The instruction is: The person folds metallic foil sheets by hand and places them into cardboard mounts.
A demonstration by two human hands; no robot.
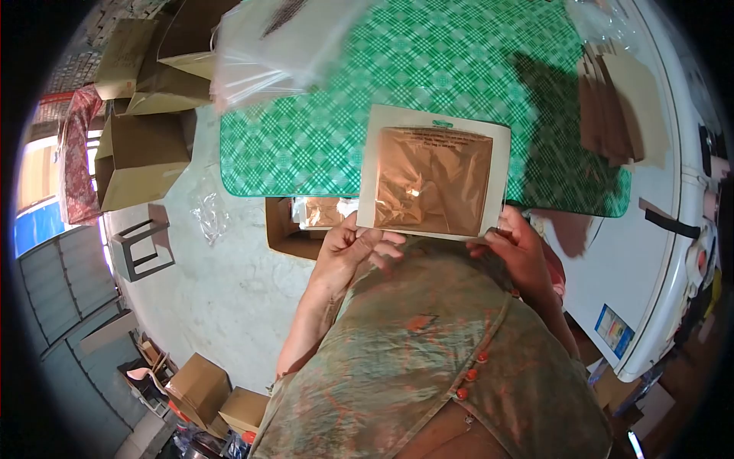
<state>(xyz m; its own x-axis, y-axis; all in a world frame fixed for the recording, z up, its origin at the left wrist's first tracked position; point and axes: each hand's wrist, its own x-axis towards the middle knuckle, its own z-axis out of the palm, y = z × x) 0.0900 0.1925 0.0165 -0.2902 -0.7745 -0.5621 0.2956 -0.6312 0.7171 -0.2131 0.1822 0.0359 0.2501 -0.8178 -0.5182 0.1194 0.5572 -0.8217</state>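
Observation:
A cream backing card [368, 180] with a hang hole near its top edge is held up at the table's near side. On its front lies a shiny copper-brown packet [436, 180] in clear film, with small dark print along the top. My left hand [348, 252] grips the card's lower left corner, some fingers loosely bent below the edge. At the lower right corner, my right hand [520, 245] pinches the card between thumb and fingers. Below the table edge, an open cardboard box [279, 229] holds more copper-coloured packets [325, 213], partly hidden by my left hand and the card.
A green checked cloth [436, 53] covers the table. Clear plastic bags [287, 53] lie at its far left, and a stack of cream and brown cards [623, 103] at the right. Open cartons [145, 153] and a small grey stool [141, 249] stand left. A white appliance [619, 252] flanks the right.

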